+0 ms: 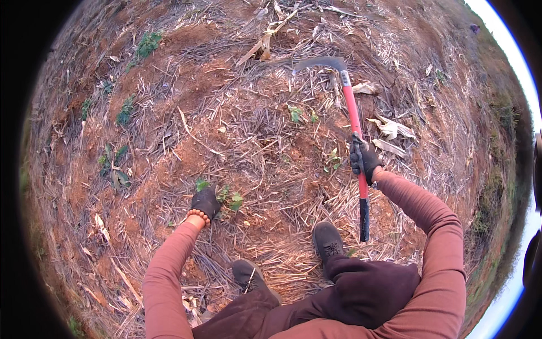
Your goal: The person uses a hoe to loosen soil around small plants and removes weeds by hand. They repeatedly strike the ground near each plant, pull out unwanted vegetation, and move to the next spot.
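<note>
My right hand [364,159], in a dark glove, grips the red handle of a long-handled sickle [352,106]. The sickle's curved metal blade [322,62] points left over the straw-covered ground, and the black end of the handle hangs near my shoe. My left hand [206,201], also gloved and with a beaded bracelet at the wrist, is low at a small green leafy plant [235,201]. Leaves show on both sides of that hand; its fingers are hidden, so whether they hold a stem cannot be told.
Dry stalks and husks [391,128] litter the reddish soil. Small green plants grow ahead [295,113] and to the left [125,111]. My two shoes [328,241] stand on straw. Taller vegetation [487,203] lines the right edge.
</note>
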Demonstrator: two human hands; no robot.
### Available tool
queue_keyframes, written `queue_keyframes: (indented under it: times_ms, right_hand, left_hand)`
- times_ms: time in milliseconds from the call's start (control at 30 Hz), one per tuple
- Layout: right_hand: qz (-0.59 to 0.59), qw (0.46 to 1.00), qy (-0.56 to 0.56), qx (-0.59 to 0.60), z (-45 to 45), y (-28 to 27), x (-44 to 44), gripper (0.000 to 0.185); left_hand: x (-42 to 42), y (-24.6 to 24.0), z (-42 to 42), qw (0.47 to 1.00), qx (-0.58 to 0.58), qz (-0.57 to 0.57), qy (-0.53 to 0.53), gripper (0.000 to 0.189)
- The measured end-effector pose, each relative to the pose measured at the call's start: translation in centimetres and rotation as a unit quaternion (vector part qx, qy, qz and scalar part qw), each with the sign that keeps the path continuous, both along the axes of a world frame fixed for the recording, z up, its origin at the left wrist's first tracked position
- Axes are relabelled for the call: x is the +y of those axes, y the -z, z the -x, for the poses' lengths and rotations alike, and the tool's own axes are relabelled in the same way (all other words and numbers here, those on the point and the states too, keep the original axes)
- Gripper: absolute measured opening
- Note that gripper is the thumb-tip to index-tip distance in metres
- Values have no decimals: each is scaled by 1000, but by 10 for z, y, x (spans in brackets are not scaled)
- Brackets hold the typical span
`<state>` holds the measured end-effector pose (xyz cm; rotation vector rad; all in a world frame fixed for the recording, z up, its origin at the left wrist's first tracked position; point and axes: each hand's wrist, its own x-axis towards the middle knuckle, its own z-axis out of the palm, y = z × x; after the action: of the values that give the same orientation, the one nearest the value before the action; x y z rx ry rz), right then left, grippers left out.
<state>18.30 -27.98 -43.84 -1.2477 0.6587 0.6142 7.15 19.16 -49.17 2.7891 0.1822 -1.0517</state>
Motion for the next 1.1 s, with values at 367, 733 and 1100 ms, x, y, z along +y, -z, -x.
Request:
queue_keyframes:
  times_ms: [367,733,1100]
  right_hand:
    - [6,984,-11,179,104,-30,-48,41]
    - [40,985,-11,168,65,-15,-26,27]
    - [9,993,-65,94,71,-47,-20,21]
  left_hand:
    - [-5,-7,-1,1000,9,-2,3,56]
    - [-5,-5,-3,998,-23,-27,56,45]
    - [-10,-17,-9,999,47,-3,-20,28]
